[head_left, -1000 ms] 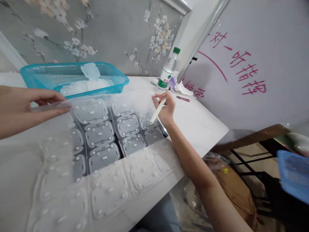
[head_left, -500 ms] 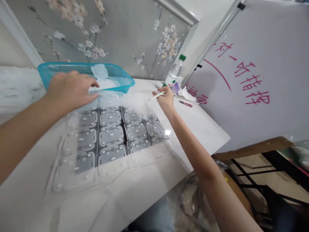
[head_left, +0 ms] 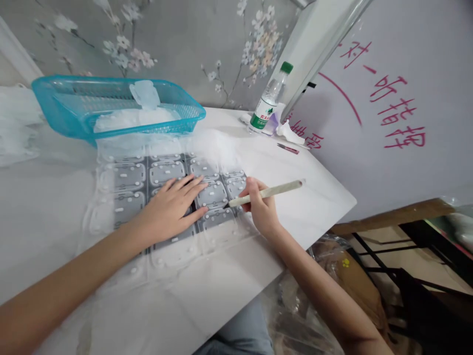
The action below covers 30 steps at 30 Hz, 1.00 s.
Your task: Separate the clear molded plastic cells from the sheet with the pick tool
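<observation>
A clear plastic sheet [head_left: 125, 177] moulded into rows of rounded rectangles lies on the white table, dark grey showing under its middle. My left hand [head_left: 175, 207] rests flat on it, fingers spread and holding nothing. In my right hand [head_left: 260, 204] is an off-white pen [head_left: 281, 188], pinched between thumb and fingers. Its dark tip points down and left, at or just above the sheet's right part; whether it touches I cannot tell. White fluffy material [head_left: 218, 148] sits at the sheet's far edge, beyond both hands.
A blue plastic basket [head_left: 66, 125] holding white material stands behind the sheet. At the back right are a green-capped water bottle [head_left: 264, 106], crumpled white paper [head_left: 290, 133] and a small red-handled tool [head_left: 288, 148]. A whiteboard [head_left: 399, 64] rises on the right.
My left hand has come down from near the basket onto the sheet. My right hand has moved toward me with the pen, from near the bottle to the sheet's right side.
</observation>
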Motion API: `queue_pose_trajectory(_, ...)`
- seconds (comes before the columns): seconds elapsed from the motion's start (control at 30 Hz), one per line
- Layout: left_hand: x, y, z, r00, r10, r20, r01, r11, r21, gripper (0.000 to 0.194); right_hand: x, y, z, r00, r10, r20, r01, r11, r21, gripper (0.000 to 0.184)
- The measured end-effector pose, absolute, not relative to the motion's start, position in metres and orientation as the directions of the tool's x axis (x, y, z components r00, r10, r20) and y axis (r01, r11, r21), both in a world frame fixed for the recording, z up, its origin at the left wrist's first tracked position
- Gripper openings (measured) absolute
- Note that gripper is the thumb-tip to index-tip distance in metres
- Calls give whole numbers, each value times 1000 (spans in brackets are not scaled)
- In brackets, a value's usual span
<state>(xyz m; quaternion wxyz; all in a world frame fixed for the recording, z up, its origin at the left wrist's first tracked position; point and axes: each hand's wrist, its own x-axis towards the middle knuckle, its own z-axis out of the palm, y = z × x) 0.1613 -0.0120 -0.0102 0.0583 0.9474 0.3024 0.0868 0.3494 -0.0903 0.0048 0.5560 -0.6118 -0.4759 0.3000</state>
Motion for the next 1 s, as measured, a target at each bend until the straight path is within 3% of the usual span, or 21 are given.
queue_pose_trajectory(0.13, 160, -9, -9, 807, 581, 104, 567, -812, 139, 57, 347, -82, 0, 169, 935, 312, 412, 221, -884, 47)
queue_pose_trajectory(0.3, 161, -10, -10, 807, 582, 104, 570, -812, 124, 58, 346, -79, -6, 95, 907, 409, 474, 320, -820, 43)
queue_pose_trajectory(0.53, 159, -11, -12, 806, 581, 113, 569, -813, 124, 57, 348, -78, -8, 40, 903, 427, 449, 365, -815, 42)
queue_pose_trajectory(0.77, 160, -11, -13, 806, 581, 113, 571, -814, 108, 57, 343, -80, -5, 125, 913, 389, 348, 327, -879, 46)
queue_pose_trajectory(1.0, 161, -11, -12, 808, 575, 129, 566, -818, 103, 57, 343, -80, -4, 87, 922, 378, 448, 303, -841, 47)
